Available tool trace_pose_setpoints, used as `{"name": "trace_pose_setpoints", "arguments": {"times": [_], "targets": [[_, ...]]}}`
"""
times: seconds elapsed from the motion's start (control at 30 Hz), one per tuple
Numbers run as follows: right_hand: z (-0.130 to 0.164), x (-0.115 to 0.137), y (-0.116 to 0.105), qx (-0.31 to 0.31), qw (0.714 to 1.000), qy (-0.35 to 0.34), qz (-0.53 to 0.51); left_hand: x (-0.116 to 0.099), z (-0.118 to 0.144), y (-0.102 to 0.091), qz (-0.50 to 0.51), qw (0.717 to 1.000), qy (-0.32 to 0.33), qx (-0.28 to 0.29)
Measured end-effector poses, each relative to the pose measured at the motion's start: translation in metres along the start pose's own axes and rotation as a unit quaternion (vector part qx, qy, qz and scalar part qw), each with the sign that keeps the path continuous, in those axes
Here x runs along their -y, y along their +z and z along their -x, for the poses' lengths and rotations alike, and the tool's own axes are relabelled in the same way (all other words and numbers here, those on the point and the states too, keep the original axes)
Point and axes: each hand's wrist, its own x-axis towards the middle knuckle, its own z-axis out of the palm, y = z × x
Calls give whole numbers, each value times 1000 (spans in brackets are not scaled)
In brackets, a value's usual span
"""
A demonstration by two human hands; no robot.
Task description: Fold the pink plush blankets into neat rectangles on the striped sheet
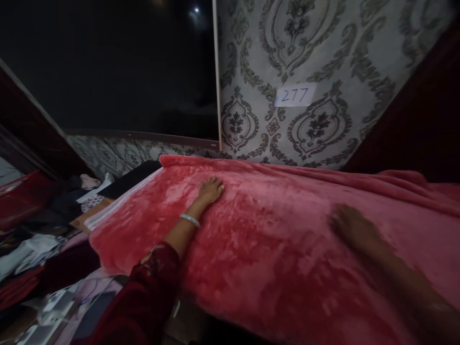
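A red and pink plush blanket [251, 230] lies spread out, its far edge running along the wall. Toward its left part, my left hand [211, 190] rests flat on the pile with the fingers apart; a pale bangle [189, 220] circles that wrist. Over the right part is my right hand [347, 223], smeared by motion, so its fingers do not show clearly and I cannot tell whether it touches the cloth. At the blanket's left end a white edge [122, 196] of something beneath sticks out.
A large dark screen [125, 67] hangs at the far left, beside patterned wallpaper [244, 115] with a paper label [295, 95] reading 277. Piled clothes [36, 249] lie at left. Below them is a white power strip [53, 311]. A black flat object [131, 179] sits behind the blanket's left corner.
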Motion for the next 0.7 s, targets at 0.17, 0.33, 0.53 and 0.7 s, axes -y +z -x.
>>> {"name": "trace_pose_setpoints", "arguments": {"times": [0.17,0.33,0.53,0.7], "targets": [[-29,190,-27,107,979,-145,-93,-32,8,22,-2,1000,28,-12],[-39,257,-17,133,963,-187,-141,-23,-1,24,-37,998,41,-24],[-45,132,-18,120,986,-85,-85,-18,-15,29,-30,997,60,-28],[-19,-67,-45,145,983,104,42,-8,-18,34,-14,996,75,-36]]}}
